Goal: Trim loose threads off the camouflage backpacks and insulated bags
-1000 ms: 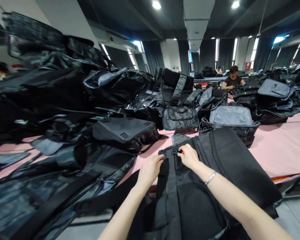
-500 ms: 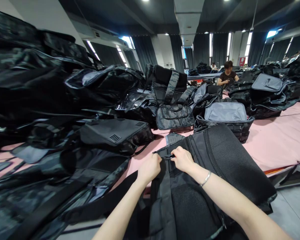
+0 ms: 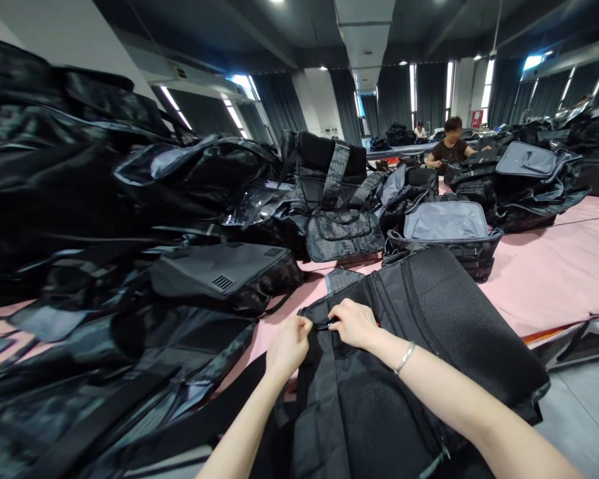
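A black backpack (image 3: 459,319) with mesh padding lies across the near edge of the pink-covered table. My left hand (image 3: 288,344) is closed in a pinch at the bag's left edge, on one end of a short black strip. Fingers of my right hand (image 3: 353,323), also pinched, grip a small shiny dark fitting (image 3: 329,324) at the strip's other end. Its exact kind is too small to make out. A wide black band (image 3: 335,412) on the bag runs down below the hands, and a grey camouflage flap (image 3: 343,279) shows just beyond them.
Piled dark bags (image 3: 54,173) rise at the left. Behind the hands stand a camouflage backpack (image 3: 344,233) and an unzipped bag with grey lining (image 3: 446,219). The pink tabletop (image 3: 544,286) shows at right. A co-worker (image 3: 452,143) sits farther back among more bags.
Both hands have shifted slightly down and left in view, along with the whole scene. They keep their pinches on the strip and fitting. The co-worker's arm has moved outward.
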### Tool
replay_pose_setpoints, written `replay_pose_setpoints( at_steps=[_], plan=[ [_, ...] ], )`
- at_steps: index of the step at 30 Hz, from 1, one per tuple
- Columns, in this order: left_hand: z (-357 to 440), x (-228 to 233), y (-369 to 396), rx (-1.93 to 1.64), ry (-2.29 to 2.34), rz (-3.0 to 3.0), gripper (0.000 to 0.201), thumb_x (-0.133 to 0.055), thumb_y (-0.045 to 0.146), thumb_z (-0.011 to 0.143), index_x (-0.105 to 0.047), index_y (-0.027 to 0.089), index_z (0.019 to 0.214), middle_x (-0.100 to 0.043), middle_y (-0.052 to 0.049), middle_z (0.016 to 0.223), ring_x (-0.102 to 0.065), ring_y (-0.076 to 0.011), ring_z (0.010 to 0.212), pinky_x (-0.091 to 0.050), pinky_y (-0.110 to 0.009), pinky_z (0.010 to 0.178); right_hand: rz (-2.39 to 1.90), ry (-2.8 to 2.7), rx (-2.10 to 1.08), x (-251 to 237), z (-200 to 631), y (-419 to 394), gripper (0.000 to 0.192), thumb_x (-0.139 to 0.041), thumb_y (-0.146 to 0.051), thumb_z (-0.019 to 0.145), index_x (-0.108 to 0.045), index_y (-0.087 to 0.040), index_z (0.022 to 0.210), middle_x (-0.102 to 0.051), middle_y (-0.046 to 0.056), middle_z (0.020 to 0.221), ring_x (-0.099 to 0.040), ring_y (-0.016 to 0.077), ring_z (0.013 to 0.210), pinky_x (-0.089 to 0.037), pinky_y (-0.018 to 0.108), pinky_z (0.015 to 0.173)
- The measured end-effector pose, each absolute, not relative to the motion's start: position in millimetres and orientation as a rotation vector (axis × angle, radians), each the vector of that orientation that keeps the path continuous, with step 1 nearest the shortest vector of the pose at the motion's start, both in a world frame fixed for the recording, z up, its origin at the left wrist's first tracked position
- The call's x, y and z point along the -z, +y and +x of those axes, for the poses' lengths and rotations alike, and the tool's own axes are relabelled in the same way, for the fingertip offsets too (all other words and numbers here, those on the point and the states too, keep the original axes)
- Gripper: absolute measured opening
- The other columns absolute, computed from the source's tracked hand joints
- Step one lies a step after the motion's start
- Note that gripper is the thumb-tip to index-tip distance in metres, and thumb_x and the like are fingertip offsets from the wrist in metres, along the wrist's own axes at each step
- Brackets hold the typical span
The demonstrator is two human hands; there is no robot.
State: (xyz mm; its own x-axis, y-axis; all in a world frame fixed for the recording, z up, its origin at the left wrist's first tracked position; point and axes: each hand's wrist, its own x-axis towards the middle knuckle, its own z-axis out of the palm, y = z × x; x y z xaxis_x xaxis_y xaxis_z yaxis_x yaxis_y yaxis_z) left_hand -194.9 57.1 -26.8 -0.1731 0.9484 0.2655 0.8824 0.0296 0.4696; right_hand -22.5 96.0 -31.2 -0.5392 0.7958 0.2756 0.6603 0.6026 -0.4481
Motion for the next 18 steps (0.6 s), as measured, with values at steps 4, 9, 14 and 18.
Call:
replay_pose_setpoints(
  at_steps=[4, 9, 14, 18],
  plan=[
    [-196, 30, 55, -0.965, 2.123, 1.872, 0.012, -0.042, 0.027, 0.073, -0.047, 0.023, 0.063, -0.056, -0.003, 0.068, -0.057, -0.0212, 0.073, -0.042, -0.031, 0.071, -1.206, -2.364, -0.424, 33, -27, 98, 0.016, -0.054, -0.036, 0.087, -0.063, -0.026, 0.096, -0.061, 0.001, 0.097, -0.061, 0.0154, 0.086, -0.043, 0.025, 0.068],
    [-206, 37, 53, -1.198, 2.095, 1.671, 0.023, -0.036, 0.041, 0.078, -0.046, 0.022, 0.069, -0.047, 0.002, 0.058, -0.049, -0.0168, 0.057, -0.04, -0.027, 0.057, -1.234, -2.349, -0.455, 35, -25, 98, 0.016, -0.055, -0.036, 0.087, -0.063, -0.027, 0.097, -0.061, 0.001, 0.097, -0.06, 0.015, 0.088, -0.043, 0.024, 0.069],
    [-207, 45, 49, -1.381, 2.032, 1.542, 0.03, -0.039, 0.048, 0.078, -0.045, 0.022, 0.065, -0.045, 0.004, 0.053, -0.047, -0.0141, 0.054, -0.039, -0.025, 0.055, -1.233, -2.35, -0.476, 34, -25, 98, 0.019, -0.06, -0.036, 0.083, -0.062, -0.026, 0.099, -0.06, 0.002, 0.1, -0.06, 0.0159, 0.09, -0.043, 0.025, 0.071],
    [-203, 46, 48, -1.488, 1.988, 1.458, 0.032, -0.043, 0.051, 0.075, -0.051, 0.02, 0.07, -0.051, 0.003, 0.053, -0.051, -0.0151, 0.054, -0.041, -0.026, 0.055, -1.237, -2.333, -0.51, 34, -27, 101, 0.012, -0.06, -0.033, 0.083, -0.064, -0.027, 0.093, -0.061, 0.0, 0.094, -0.061, 0.0155, 0.085, -0.043, 0.025, 0.068]
  ],
)
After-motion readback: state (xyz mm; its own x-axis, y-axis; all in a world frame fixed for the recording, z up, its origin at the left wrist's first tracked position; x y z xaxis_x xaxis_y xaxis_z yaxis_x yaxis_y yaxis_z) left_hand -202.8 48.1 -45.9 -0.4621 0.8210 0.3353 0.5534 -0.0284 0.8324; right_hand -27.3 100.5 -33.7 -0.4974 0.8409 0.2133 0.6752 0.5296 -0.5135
